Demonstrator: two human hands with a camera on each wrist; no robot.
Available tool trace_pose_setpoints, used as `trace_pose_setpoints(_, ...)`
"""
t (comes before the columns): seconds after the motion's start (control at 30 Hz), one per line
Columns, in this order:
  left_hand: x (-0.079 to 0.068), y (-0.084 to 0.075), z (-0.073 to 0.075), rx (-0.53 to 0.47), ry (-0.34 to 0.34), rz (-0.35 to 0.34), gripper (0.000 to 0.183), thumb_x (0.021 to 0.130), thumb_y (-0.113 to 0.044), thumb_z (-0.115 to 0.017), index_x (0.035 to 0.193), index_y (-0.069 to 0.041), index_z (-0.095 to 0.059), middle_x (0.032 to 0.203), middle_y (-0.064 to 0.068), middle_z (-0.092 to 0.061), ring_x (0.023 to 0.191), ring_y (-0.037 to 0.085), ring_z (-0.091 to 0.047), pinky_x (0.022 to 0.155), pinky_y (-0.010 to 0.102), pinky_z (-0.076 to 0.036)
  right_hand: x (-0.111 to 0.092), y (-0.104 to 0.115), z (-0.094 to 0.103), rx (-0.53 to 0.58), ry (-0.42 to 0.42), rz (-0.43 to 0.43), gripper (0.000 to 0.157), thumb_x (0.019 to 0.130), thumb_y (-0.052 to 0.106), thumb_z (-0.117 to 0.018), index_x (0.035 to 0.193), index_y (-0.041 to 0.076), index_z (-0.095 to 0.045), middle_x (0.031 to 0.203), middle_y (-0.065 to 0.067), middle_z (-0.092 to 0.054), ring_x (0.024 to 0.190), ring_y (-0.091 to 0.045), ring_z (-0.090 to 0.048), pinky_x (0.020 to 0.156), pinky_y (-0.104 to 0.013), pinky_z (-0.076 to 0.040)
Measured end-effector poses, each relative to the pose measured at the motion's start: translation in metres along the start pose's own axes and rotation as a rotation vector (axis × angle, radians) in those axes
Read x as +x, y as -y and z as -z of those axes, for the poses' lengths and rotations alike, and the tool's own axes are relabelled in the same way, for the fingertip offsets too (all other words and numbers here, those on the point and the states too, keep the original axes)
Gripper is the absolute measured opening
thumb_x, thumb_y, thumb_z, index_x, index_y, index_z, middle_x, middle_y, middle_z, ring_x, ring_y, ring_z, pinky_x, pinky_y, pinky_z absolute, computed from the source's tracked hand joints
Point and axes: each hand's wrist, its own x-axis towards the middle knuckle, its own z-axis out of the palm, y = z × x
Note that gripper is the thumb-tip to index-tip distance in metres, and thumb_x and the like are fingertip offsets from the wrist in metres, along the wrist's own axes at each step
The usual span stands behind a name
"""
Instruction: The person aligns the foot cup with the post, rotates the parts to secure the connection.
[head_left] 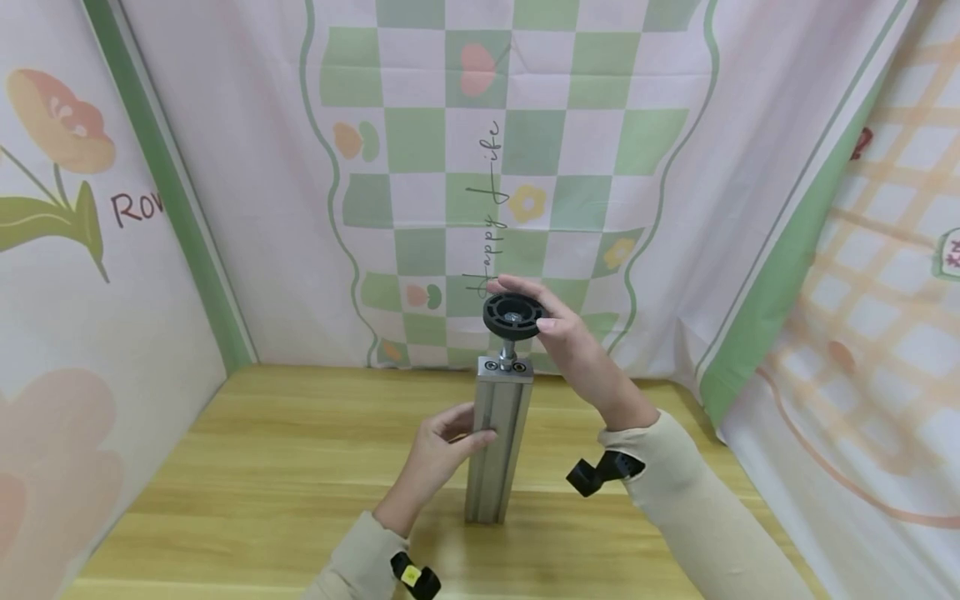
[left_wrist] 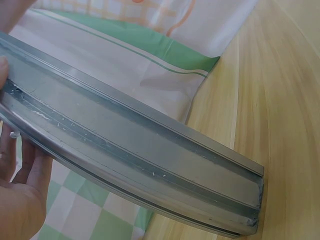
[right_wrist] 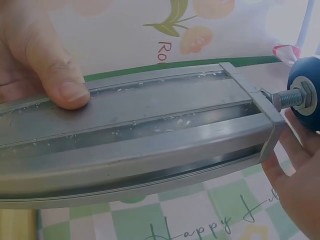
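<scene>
An aluminium profile [head_left: 497, 467] stands upright on the wooden table, with slots down its faces. A metal end plate [head_left: 487, 377] with two bolts caps its top. From the plate rises a threaded stud bearing a round black levelling foot [head_left: 497, 327]. My left hand [head_left: 438, 450] grips the profile about midway up, thumb across the near face, fingers behind. With thumb at the rim and fingers round the far side, my right hand [head_left: 581, 358] holds the black foot. In the right wrist view a nut and the stud [right_wrist: 289, 97] show between plate and foot; small pale specks dot the slots.
The wooden table [head_left: 300, 467] runs back to a hanging cloth [head_left: 416, 137] with green checks. Printed cloths also hang at the left [head_left: 52, 317] and right [head_left: 862, 375]. Black wrist straps with mounts sit on both sleeves.
</scene>
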Motion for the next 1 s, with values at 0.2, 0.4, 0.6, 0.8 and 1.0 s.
trace_pose_setpoints(0.2,0.000,0.000,0.000,-0.002,0.001,-0.003,0.044,0.087,-0.032,-0.080,0.127,-0.019,-0.069,0.111,0.001,-0.072,0.107,0.020,-0.066,0.093,0.035,-0.053,-0.002,0.003,0.001,-0.020,-0.021,-0.021,0.053,0.100,0.017,-0.038,0.151,0.004,-0.038,0.151,-0.015,-0.041,0.137,-0.031,-0.041,0.113,-0.041,-0.031)
trace_pose_setpoints(0.4,0.000,-0.001,-0.001,-0.005,-0.006,-0.009,0.042,0.089,-0.028,-0.079,0.128,-0.016,-0.069,0.112,0.003,-0.072,0.107,0.020,-0.065,0.094,0.036,-0.053,-0.006,0.005,-0.001,-0.076,-0.119,-0.088,0.053,0.100,0.021,-0.063,0.149,0.011,-0.045,0.146,-0.010,-0.041,0.126,-0.029,-0.051,0.102,-0.031,-0.046)
trace_pose_setpoints(0.6,0.000,0.001,0.000,-0.007,0.002,-0.008,0.044,0.088,-0.032,-0.080,0.128,-0.018,-0.068,0.113,0.002,-0.072,0.107,0.020,-0.065,0.095,0.037,-0.053,-0.006,0.006,-0.004,-0.142,-0.122,-0.078,0.066,0.096,0.033,-0.070,0.151,0.014,-0.041,0.142,-0.010,-0.038,0.131,-0.025,-0.044,0.108,-0.031,-0.040)
trace_pose_setpoints(0.8,-0.001,0.000,-0.001,-0.012,-0.001,-0.002,0.045,0.089,-0.031,-0.079,0.129,-0.015,-0.068,0.113,0.003,-0.072,0.108,0.021,-0.065,0.096,0.038,-0.052,-0.003,0.002,0.003,0.140,0.047,-0.050,0.057,0.103,0.032,-0.037,0.156,0.010,-0.031,0.156,-0.017,-0.032,0.139,-0.033,-0.038,0.114,-0.039,-0.031)
trace_pose_setpoints(1.0,0.000,0.000,-0.001,-0.014,0.000,0.002,0.045,0.087,-0.031,-0.080,0.129,-0.018,-0.068,0.113,0.001,-0.072,0.109,0.020,-0.065,0.096,0.037,-0.052,-0.002,-0.004,0.012,0.318,0.119,-0.030,0.051,0.103,0.023,-0.036,0.153,0.010,-0.036,0.155,-0.017,-0.034,0.139,-0.032,-0.038,0.115,-0.042,-0.031)
